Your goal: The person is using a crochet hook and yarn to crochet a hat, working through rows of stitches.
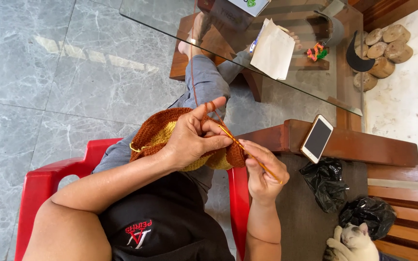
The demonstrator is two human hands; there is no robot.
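Observation:
My left hand (194,137) grips a crocheted piece (163,131) of rust-brown and yellow yarn over my lap. A brown yarn strand (193,72) loops over its raised forefinger and runs up toward the glass table. My right hand (264,171) pinches a thin yellow crochet hook (247,153), whose tip meets the work beside my left thumb. A yellow marker ring (134,147) hangs at the piece's left edge.
I sit in a red plastic chair (49,179) on grey marble floor. A glass table (286,72) ahead carries a paper bag (273,50). A phone (317,138) lies on a wooden bench arm. Black plastic bags (326,183) and a white cat (354,241) are at right.

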